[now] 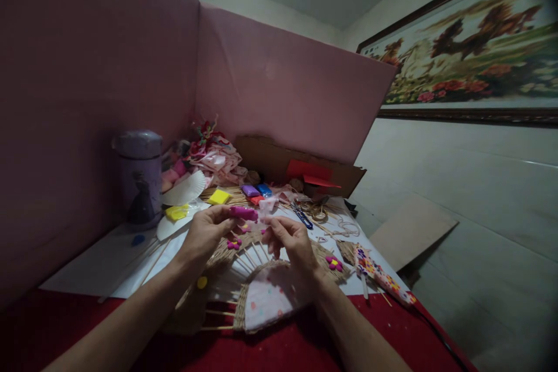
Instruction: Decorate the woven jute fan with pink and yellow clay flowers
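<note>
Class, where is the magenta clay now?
In the head view, the clay is left of centre, in the left hand, with the fan below and the right hand alongside.

Left hand [208, 231] bare; right hand [295, 244] bare; both forearms [126, 311] uncovered, tapering toward wrists [321, 283].
</note>
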The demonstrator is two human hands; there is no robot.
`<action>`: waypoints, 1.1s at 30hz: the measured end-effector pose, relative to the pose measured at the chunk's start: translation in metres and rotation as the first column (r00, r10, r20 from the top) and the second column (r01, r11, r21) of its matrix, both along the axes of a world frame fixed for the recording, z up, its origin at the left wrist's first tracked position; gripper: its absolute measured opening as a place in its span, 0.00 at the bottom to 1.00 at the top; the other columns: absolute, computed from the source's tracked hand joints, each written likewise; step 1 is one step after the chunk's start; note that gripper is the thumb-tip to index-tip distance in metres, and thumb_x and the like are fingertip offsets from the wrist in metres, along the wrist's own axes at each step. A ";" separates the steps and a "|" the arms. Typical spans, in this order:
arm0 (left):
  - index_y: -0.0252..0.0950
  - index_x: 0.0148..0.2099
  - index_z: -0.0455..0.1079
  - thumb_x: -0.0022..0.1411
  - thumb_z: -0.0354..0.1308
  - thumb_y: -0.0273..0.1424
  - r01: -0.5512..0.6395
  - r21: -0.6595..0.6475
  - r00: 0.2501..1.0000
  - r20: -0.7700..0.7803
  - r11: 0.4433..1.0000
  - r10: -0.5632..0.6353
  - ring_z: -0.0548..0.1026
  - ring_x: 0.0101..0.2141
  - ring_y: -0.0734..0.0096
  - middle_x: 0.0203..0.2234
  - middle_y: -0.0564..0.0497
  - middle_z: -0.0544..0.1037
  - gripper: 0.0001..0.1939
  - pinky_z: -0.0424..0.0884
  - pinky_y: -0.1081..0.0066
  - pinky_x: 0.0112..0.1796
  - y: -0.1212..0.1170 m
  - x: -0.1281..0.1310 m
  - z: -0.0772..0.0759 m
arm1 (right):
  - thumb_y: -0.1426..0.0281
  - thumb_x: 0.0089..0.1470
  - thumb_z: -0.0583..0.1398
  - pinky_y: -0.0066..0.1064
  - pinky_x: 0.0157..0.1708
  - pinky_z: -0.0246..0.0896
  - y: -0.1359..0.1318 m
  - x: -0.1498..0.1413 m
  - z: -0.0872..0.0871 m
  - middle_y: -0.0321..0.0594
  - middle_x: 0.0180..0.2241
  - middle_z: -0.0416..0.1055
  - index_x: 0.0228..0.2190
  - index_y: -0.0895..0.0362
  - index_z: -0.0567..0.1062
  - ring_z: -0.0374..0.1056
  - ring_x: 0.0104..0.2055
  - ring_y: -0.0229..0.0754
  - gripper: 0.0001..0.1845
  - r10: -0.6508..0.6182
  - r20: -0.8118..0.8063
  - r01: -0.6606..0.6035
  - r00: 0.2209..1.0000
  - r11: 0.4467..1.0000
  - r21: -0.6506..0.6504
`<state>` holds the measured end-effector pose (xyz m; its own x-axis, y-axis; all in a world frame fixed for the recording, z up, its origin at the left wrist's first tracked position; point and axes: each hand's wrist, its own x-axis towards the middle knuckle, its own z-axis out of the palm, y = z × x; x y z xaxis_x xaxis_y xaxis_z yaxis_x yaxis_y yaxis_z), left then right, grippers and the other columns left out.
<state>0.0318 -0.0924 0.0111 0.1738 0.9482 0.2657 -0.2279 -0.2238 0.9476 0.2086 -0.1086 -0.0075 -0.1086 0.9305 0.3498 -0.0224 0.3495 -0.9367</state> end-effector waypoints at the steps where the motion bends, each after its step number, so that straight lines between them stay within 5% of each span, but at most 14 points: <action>1: 0.31 0.34 0.75 0.44 0.63 0.31 0.003 -0.027 1.000 0.009 1.000 -0.003 0.73 0.23 0.71 0.26 0.46 0.79 0.12 0.69 0.74 0.23 0.001 -0.001 -0.001 | 0.61 0.52 0.57 0.22 0.15 0.54 0.000 0.001 0.000 0.36 0.23 0.66 0.33 0.59 0.75 0.60 0.20 0.32 0.14 -0.043 0.035 0.041 0.998 0.997 0.065; 5: 0.31 0.34 0.74 0.43 0.64 0.32 0.073 -0.117 0.996 0.060 0.990 -0.067 0.73 0.21 0.71 0.23 0.47 0.78 0.14 0.69 0.72 0.24 0.005 -0.003 -0.007 | 0.65 0.50 0.60 0.26 0.31 0.62 0.000 0.001 0.000 0.39 0.37 0.63 0.35 0.53 0.76 0.62 0.36 0.37 0.10 -0.132 0.143 0.087 0.981 0.955 0.284; 10: 0.30 0.37 0.74 0.44 0.64 0.31 0.164 -0.190 0.984 0.094 0.968 -0.149 0.73 0.21 0.74 0.25 0.45 0.78 0.15 0.69 0.73 0.23 0.003 0.000 -0.008 | 0.69 0.48 0.62 0.31 0.42 0.59 0.000 0.000 -0.002 0.40 0.43 0.63 0.39 0.51 0.75 0.60 0.46 0.42 0.13 -0.203 0.155 0.127 0.967 0.908 0.399; 16: 0.30 0.37 0.74 0.45 0.65 0.30 0.208 -0.159 0.976 0.091 0.965 -0.196 0.71 0.19 0.75 0.21 0.47 0.77 0.15 0.68 0.75 0.22 0.001 0.002 -0.009 | 0.69 0.49 0.62 0.34 0.43 0.58 0.000 -0.002 -0.008 0.40 0.39 0.67 0.45 0.52 0.71 0.63 0.41 0.41 0.19 -0.098 0.137 0.054 0.986 0.954 0.294; 21: 0.31 0.31 0.73 0.47 0.64 0.32 0.172 -0.124 0.984 0.075 0.977 -0.164 0.71 0.17 0.75 0.20 0.49 0.76 0.10 0.70 0.72 0.23 0.003 0.002 -0.012 | 0.68 0.47 0.62 0.31 0.38 0.59 -0.002 -0.006 -0.010 0.36 0.32 0.68 0.33 0.56 0.71 0.64 0.35 0.38 0.09 -0.018 0.114 -0.006 0.993 0.979 0.206; 28: 0.30 0.37 0.72 0.46 0.64 0.32 0.167 -0.101 0.986 0.041 0.981 -0.164 0.71 0.18 0.76 0.22 0.48 0.76 0.14 0.70 0.73 0.23 -0.001 0.003 -0.007 | 0.69 0.48 0.62 0.31 0.39 0.61 -0.001 -0.008 -0.010 0.36 0.33 0.71 0.44 0.54 0.68 0.67 0.36 0.39 0.20 0.060 0.028 -0.064 0.998 0.985 0.161; 33: 0.30 0.34 0.69 0.44 0.62 0.32 0.107 -0.087 0.992 -0.056 0.990 -0.112 0.71 0.19 0.73 0.22 0.49 0.75 0.14 0.70 0.70 0.23 -0.002 0.005 -0.005 | 0.69 0.47 0.63 0.32 0.39 0.62 0.000 -0.008 -0.011 0.38 0.33 0.72 0.34 0.56 0.73 0.68 0.37 0.40 0.09 -0.038 0.011 0.034 0.999 0.974 0.222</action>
